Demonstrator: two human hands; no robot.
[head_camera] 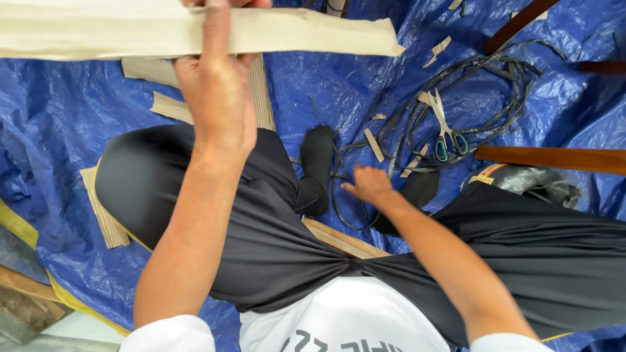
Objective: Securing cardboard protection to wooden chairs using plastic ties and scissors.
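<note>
Nearest the camera, the person sits on a blue tarp (pixel 59 124) spread over the floor, in a white shirt and black trousers, legs splayed and feet in black socks. The right hand (pixel 369 186) reaches down between the legs, palm down, fingers (pixel 349 190) loosely spread and holding nothing — the tips rest at or just above a thin black cord (pixel 340 207) that loops beside the left foot. Under the thighs lies a pale wooden slat (pixel 342 240), partly covered by the trousers. Another short strip (pixel 103 212) lies on the tarp by the left knee. Farther out, the left hand (pixel 215 91) is raised, its fingers (pixel 216 26) closed over the front of a long, flat, pale strip of veneer (pixel 313 32) that it holds level across the top of the view; the strip runs from the left edge to a slanted end well right of the hand. Below it, more pale strips (pixel 171 107) lie on the tarp. To the right, a tangle of black cords (pixel 495 78) lies with green-handled scissors (pixel 447 133) on it, blades pointing away, and small offcuts (pixel 373 145) scattered about. Beyond these, dark wooden furniture rails (pixel 554 157) cross the tarp.
</note>
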